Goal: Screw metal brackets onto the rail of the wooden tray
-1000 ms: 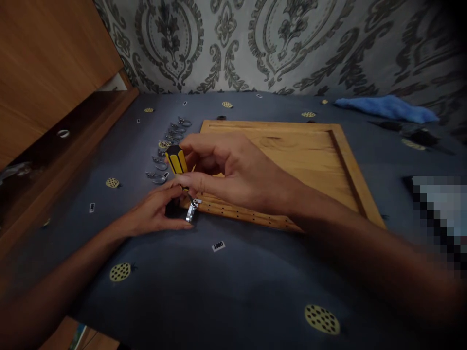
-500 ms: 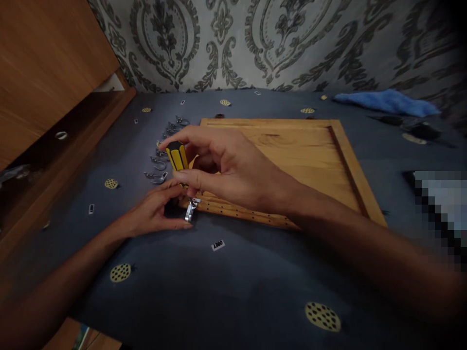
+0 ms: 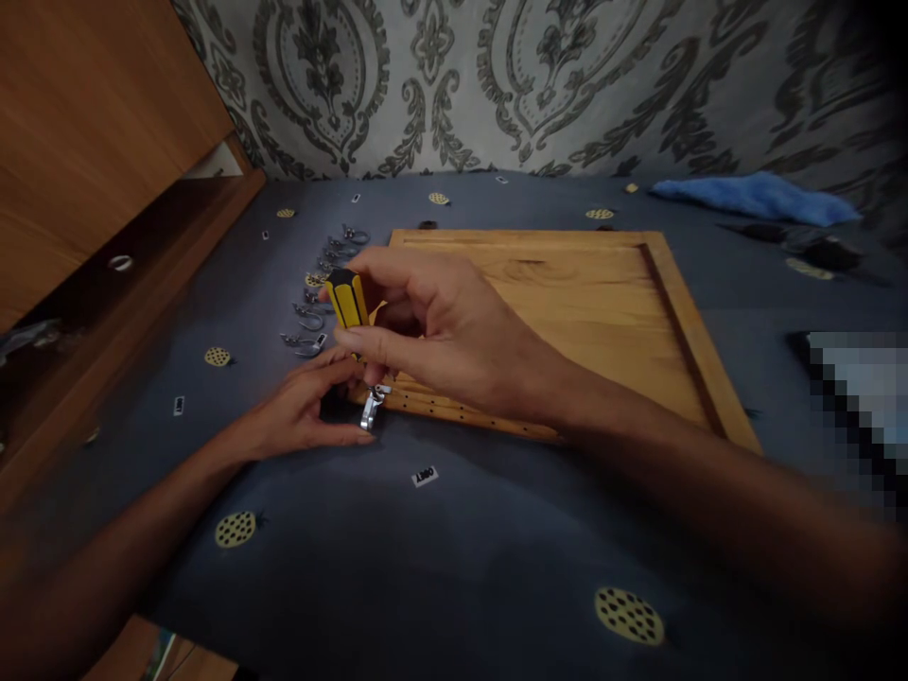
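Note:
My right hand point(image 3: 444, 331) is closed around a screwdriver point(image 3: 347, 301) with a yellow and black handle, held nearly upright and leaning slightly. Its tip reaches down to a shiny metal hook point(image 3: 370, 409) at the left end of a wooden board's point(image 3: 574, 312) near edge. Small dark holes run along that edge. My left hand point(image 3: 302, 407) is curled about the hook, its thumb at the hook's lower end; some of its fingers are hidden behind the hook and my right hand. The board has a raised rim and lies flat.
Several dark metal hooks point(image 3: 309, 317) lie in a row left of the board. A blue cloth point(image 3: 756, 199) and a black object point(image 3: 827, 250) are at the back right. A pixelated dark-edged panel point(image 3: 862, 397) stands at right, a wooden cabinet point(image 3: 106, 123) at left.
The screwdriver handle has turned and shifted a little to the right with my right hand's fingers. My left hand and the shiny hook hold nearly the same place.

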Available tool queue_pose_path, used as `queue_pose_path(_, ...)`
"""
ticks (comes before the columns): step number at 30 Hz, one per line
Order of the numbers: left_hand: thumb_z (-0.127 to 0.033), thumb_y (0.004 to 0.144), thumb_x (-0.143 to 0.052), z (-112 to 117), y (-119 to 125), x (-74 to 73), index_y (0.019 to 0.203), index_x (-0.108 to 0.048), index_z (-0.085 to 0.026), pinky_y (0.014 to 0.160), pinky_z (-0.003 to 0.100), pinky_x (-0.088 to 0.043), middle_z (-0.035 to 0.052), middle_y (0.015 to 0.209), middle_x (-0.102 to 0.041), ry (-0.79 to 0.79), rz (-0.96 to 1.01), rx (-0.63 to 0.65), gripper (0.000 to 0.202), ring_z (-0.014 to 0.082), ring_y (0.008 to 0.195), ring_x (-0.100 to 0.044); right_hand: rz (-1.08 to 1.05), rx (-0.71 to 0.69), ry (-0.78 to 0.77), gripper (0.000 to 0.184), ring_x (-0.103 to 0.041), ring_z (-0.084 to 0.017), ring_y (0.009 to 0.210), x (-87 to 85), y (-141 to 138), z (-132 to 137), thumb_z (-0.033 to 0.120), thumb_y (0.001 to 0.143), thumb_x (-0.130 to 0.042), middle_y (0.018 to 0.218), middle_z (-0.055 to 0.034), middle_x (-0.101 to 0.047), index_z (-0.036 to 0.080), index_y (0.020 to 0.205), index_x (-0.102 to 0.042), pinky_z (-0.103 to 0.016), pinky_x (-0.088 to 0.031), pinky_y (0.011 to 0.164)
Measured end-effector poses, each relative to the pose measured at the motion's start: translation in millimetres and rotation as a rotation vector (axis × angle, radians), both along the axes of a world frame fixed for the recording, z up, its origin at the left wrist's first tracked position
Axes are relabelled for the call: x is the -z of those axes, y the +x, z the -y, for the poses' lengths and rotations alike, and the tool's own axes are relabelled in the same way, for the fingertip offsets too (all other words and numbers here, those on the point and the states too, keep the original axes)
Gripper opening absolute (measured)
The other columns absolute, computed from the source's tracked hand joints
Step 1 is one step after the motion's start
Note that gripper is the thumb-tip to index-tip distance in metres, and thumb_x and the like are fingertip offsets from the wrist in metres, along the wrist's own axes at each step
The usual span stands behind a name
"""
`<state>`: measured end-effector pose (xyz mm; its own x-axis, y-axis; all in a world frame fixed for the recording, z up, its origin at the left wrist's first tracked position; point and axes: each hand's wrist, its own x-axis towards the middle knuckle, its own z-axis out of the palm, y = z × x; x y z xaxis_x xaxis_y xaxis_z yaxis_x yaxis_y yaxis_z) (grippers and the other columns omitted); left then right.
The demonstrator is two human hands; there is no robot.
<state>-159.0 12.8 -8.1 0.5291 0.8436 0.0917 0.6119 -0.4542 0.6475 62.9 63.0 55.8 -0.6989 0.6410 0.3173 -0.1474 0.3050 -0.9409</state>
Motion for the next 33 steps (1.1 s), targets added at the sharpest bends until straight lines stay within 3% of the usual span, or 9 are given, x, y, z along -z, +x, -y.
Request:
queue_pose_path(3,-0.064,0.087,-0.074,-0.3,0.4,0.1,0.113,-0.067,-0.022,0.086,0.035,-0.052,0.0038,0.104,-0.061,-0.013,-0.009,-0.008,0.050,0.0218,0.093,-0.056,-0.001,0.049,0.025,0.014,-0.060,-0.009,0.069,-3.3,1.2,-0.3,0.015,0.093,-0.067,0.083,0.0021,-0.059,0.019,0.087,-0.056,-0.020,-0.053,0.060)
queue_pose_path(7,-0.061,0.088,-0.074,-0.7,1.8,-0.6,0.105,-0.066,-0.021,0.078,0.031,-0.048,0.0015,0.093,-0.055,-0.009,-0.013,0.017,0.044,0.0200,0.086,-0.053,0.011,0.151,0.067,0.018,-0.062,-0.012,0.081,-5.1,1.3,-1.1,0.016,0.094,-0.068,0.085,0.0002,-0.060,0.019,0.083,-0.054,-0.020,-0.054,0.064)
queue_pose_path(14,-0.059,0.088,-0.075,-0.4,1.4,0.0,0.115,-0.066,-0.021,0.080,0.032,-0.048,0.0024,0.099,-0.058,0.009,-0.013,0.015,0.047,0.0205,0.089,-0.055,0.024,0.114,0.086,0.023,-0.058,-0.010,0.069,-1.8,0.6,-1.6,0.016,0.094,-0.068,0.079,0.0023,-0.056,0.020,0.080,-0.050,-0.021,-0.052,0.060)
queue_pose_path(26,-0.061,0.088,-0.074,-1.1,2.8,-2.0,0.109,-0.066,-0.021,0.084,0.033,-0.052,0.0039,0.106,-0.064,0.013,0.002,0.007,0.047,0.0209,0.093,-0.059,0.000,0.072,0.059,0.016,-0.056,-0.005,0.057,4.5,-2.3,0.0,0.017,0.097,-0.064,0.085,0.0030,-0.057,0.019,0.085,-0.052,-0.020,-0.051,0.055)
queue_pose_path(33,-0.068,0.087,-0.070,0.6,2.8,-4.3,0.110,-0.069,-0.022,0.082,0.034,-0.051,0.0034,0.100,-0.063,-0.022,-0.035,-0.019,0.052,0.0218,0.091,-0.058,0.050,0.108,0.107,0.026,-0.060,-0.013,0.077,3.2,-1.3,1.8,0.024,0.091,-0.073,0.077,0.0027,-0.056,0.022,0.085,-0.048,-0.022,-0.052,0.062)
